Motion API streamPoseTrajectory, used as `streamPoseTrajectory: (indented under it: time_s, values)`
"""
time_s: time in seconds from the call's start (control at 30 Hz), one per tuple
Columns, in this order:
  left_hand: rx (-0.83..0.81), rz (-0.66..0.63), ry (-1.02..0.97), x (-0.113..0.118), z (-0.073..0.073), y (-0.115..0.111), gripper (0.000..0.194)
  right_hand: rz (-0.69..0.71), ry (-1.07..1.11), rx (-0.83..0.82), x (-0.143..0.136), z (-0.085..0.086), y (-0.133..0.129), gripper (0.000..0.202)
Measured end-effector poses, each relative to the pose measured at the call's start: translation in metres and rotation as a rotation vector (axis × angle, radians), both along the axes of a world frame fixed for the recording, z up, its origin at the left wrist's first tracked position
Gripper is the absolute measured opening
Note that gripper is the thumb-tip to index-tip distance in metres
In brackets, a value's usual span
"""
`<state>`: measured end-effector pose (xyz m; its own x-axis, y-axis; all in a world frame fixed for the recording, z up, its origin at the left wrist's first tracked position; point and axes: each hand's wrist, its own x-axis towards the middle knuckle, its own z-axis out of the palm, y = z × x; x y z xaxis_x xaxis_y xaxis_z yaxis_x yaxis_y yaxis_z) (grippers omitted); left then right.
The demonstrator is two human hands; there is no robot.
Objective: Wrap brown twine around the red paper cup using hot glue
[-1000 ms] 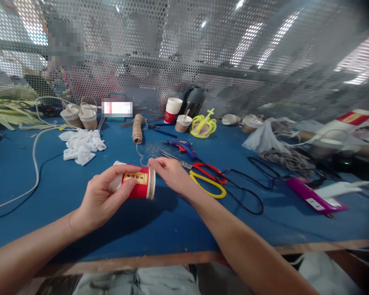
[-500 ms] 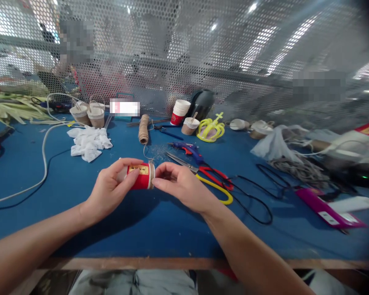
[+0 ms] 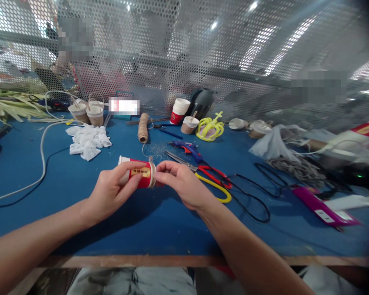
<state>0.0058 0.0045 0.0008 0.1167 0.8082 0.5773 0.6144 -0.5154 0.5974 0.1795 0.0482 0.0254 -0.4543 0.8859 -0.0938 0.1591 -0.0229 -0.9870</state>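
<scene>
Cup (image 3: pixel 145 178): on its side in the left hand (image 3: pixel 109 188), axis roughly 9-to-3 o'clock; shadow below suggests it's lifted off the table (image 3: pixel 161 231). Clock readings from here.
Left grip: thumb and fingers wrapped on the cup from 8 o'clock, holding it mid-body; probably to leave the 3 o'clock end clear.
Right hand (image 3: pixel 186 186): comes in from 4 o'clock, thumb and index tips narrow, right at that end. Can't tell if anything is pinched between them.
Twine band (image 3: pixel 153 169): runs around the cup's 3 o'clock end; looks like why both hands meet there.
Twine roll (image 3: pixel 143 128): 12 o'clock, lying, near end facing the cup; loose strand (image 3: pixel 145 152) trails toward the band, so that spot likely lets it feed straight.
Scissors (image 3: pixel 193 167): 3 o'clock, handles toward the person, beside the right forearm; handy for a quick grab, I'd say.
Glue gun (image 3: pixel 192 150): 2 o'clock, on its side just beyond the scissors, nozzle pointing left; seems parked within right-hand reach.
Cup stack (image 3: pixel 180 110): 1 o'clock, farther back, likely spares.
White cloth (image 3: pixel 88 141): 10 o'clock, crumpled, apart from the hands.
</scene>
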Motion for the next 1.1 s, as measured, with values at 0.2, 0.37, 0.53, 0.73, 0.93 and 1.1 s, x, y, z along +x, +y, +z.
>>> streamPoseTrajectory:
  time_s: [0.2, 0.37, 0.53, 0.73, 0.93, 1.1]
  values:
    - [0.048, -0.033, 0.030, 0.000, 0.000, 0.001, 0.020, -0.017, 0.025, -0.033, -0.001, 0.000, 0.001, 0.013]
    - [0.083, -0.046, 0.037, -0.001, -0.003, 0.002, 0.019, -0.022, 0.121, -0.209, -0.001, -0.001, 0.005, 0.014]
    - [0.040, -0.137, -0.012, -0.004, -0.005, 0.003, 0.029, -0.008, 0.176, -0.220, 0.000, -0.001, 0.006, 0.017]
    - [-0.435, -0.244, -0.671, -0.006, 0.008, 0.011, 0.052, 0.077, -0.019, 0.185, 0.006, 0.006, 0.000, 0.012]
    - [-0.615, -0.228, -0.710, -0.005, 0.009, 0.014, 0.040, 0.225, -0.242, 0.288, 0.011, 0.012, 0.001, 0.013]
    - [-0.567, -0.225, -0.593, 0.000, 0.006, 0.011, 0.033, -0.045, -0.236, 0.325, 0.012, 0.007, 0.011, 0.019]
